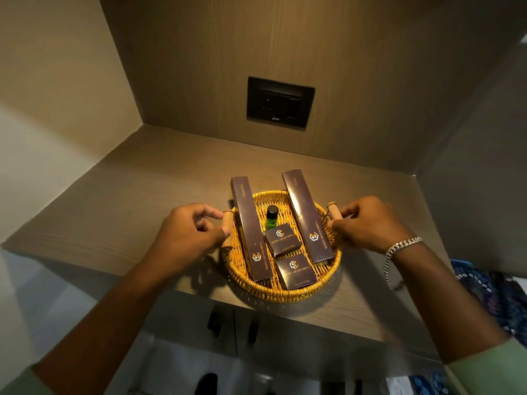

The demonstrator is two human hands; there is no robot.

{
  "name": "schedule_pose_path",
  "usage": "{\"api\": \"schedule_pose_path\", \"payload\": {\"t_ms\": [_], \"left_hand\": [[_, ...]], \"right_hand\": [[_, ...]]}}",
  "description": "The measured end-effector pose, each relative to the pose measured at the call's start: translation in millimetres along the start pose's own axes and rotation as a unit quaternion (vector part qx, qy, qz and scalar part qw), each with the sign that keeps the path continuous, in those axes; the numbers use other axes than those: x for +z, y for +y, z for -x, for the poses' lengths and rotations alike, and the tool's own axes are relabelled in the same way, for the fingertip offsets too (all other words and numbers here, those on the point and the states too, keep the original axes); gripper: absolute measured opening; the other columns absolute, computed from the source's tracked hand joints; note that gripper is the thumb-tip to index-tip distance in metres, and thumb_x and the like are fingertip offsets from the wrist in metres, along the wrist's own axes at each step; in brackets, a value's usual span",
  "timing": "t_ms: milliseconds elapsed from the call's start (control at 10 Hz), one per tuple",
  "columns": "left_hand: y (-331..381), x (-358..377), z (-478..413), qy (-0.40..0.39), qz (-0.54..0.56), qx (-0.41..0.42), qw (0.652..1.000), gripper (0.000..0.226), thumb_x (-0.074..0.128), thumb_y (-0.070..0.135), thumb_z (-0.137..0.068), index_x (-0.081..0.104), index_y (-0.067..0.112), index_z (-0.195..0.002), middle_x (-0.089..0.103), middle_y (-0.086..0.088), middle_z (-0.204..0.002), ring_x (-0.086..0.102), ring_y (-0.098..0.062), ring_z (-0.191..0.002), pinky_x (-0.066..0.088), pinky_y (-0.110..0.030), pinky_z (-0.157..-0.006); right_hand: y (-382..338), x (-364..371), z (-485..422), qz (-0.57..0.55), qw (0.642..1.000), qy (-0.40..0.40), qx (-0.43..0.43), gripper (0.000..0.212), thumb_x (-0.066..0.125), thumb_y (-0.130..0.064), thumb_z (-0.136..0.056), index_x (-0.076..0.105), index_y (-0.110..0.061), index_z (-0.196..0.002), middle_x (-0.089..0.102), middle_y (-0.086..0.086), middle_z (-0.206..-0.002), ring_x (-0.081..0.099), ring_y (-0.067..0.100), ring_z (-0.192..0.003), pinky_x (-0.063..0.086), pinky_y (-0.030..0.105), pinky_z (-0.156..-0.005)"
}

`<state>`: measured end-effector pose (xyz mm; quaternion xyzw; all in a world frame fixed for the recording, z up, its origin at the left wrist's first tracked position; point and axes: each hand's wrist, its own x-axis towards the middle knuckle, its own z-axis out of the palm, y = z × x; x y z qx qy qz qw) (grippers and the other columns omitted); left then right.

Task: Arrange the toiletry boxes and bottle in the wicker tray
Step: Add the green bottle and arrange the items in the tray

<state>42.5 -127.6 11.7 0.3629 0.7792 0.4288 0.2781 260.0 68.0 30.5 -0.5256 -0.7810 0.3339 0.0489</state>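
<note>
Wood-grain shelf (119, 201) fills the niche, and up on the far wall sits a black switch plate (281, 101). Right at the near edge of that shelf rests the round wicker tray (273, 292), its near rim just hanging over the lip. Below the shelf, cabinet doors with dark handles (214, 323) show, somewhat blurred.

Inside the tray, everything is laid out. On the left, the long brown dental kit box (248, 226) lies lengthwise, its far end poking out past the far rim. On the right, the matching comb box (308, 218) does the same, tilted slightly so the two fan apart toward the far wall. Between them at the far side stands the small green bottle (271, 218) with its black cap. Just nearer lies one square glycerin soap box (282, 241), and nearer again a second soap box (296, 270), touching the near rim.

Now the hands. The left hand (188, 238) curls at the tray's left wooden handle (228, 223), thumb and fingertips closing on it. The right hand (368, 223), silver chain bracelet (399, 249) on the wrist, pinches the right wooden handle (331, 213) the same way. Both sleeves at the bottom corners look pale green.
</note>
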Motion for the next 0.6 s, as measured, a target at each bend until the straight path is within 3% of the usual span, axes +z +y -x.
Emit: {"api": "schedule_pose_path", "payload": {"t_ms": [100,300,400,500,600], "left_hand": [[0,-5,-21,0.023,0.008,-0.002,1.0,0.015,0.071,0.013,-0.082,0.065,0.018,-0.095,0.068,-0.006,-0.068,0.06,-0.005,-0.047,0.046,-0.024,-0.044],[-5,-22,-73,0.017,0.044,-0.036,0.998,0.009,0.068,0.007,-0.083,0.07,0.011,-0.091,0.071,-0.021,-0.078,0.058,-0.026,-0.053,0.048,-0.036,-0.054],[-6,-34,-92,-0.006,0.043,-0.034,0.998,0.013,0.068,0.003,-0.082,0.069,0.006,-0.094,0.07,-0.023,-0.076,0.057,-0.025,-0.048,0.048,-0.033,-0.049],[-4,-46,-112,-0.009,0.02,-0.009,1.0,0.015,0.073,0.004,-0.079,0.067,0.006,-0.093,0.069,-0.016,-0.077,0.06,-0.019,-0.048,0.05,-0.03,-0.041],[-2,-45,-109,0.005,-0.028,0.03,0.999,0.013,0.073,0.009,-0.08,0.065,0.013,-0.089,0.068,-0.013,-0.09,0.066,-0.02,-0.064,0.054,-0.033,-0.047]], "right_hand": [[-2,14,-1,-0.1,0.995,0.022,0.022,0.022,0.074,-0.024,-0.077,0.072,-0.001,-0.077,0.074,0.019,-0.069,0.072,0.031,-0.064,0.06,0.049,-0.072],[-22,38,0,-0.138,0.986,0.078,0.058,0.029,0.073,-0.028,-0.076,0.07,-0.001,-0.066,0.074,0.019,-0.067,0.073,0.035,-0.073,0.059,0.051,-0.075],[-34,44,-1,-0.141,0.982,0.104,0.074,0.028,0.074,-0.03,-0.076,0.07,-0.003,-0.069,0.074,0.017,-0.071,0.072,0.032,-0.074,0.06,0.047,-0.074],[-54,54,2,-0.134,0.975,0.151,0.097,0.025,0.074,-0.03,-0.075,0.067,-0.007,-0.07,0.07,0.012,-0.071,0.067,0.026,-0.066,0.058,0.034,-0.063],[-59,62,6,-0.131,0.969,0.177,0.11,0.024,0.074,-0.03,-0.076,0.066,-0.007,-0.07,0.068,0.01,-0.071,0.062,0.024,-0.064,0.051,0.03,-0.058]]}}
